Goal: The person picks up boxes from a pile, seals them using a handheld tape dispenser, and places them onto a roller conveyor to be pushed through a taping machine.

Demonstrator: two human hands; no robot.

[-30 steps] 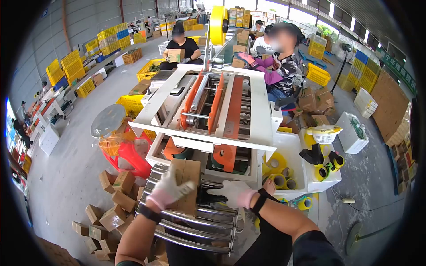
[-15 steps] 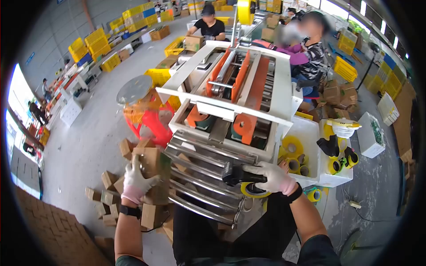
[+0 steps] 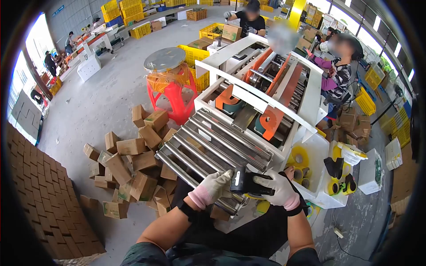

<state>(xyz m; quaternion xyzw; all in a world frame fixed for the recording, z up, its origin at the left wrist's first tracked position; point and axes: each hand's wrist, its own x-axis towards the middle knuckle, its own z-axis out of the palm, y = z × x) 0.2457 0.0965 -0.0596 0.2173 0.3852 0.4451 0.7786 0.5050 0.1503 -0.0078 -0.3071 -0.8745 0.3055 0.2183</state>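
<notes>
My right hand [image 3: 280, 189], in a white glove with a pink cuff, is closed around the grip of a black hand-held device [image 3: 239, 181]. The device has a boxy head with a small white label; its exact kind is not clear. At its left end, the gloved fingers of my left hand [image 3: 212, 188] are pinched together against the head. Both hands are above the near right end of a roller conveyor [image 3: 191, 154] with shiny metal rollers. Left of the rollers, a loose pile of small cardboard boxes [image 3: 131, 146] lies on the floor.
Ahead stands a white carton-sealing machine [image 3: 248, 94] with orange parts. A red stool [image 3: 179, 103] is left of it, and a white foam bin [image 3: 317, 186] with yellow tape rolls is right. Stacked cartons [image 3: 44, 195] rise at the left. Two people [image 3: 252, 20] [image 3: 339, 80] work beyond.
My left hand has let go of a cardboard box at the left and moved right to the black device. The box is off the rollers' edge. The view has swung left.
</notes>
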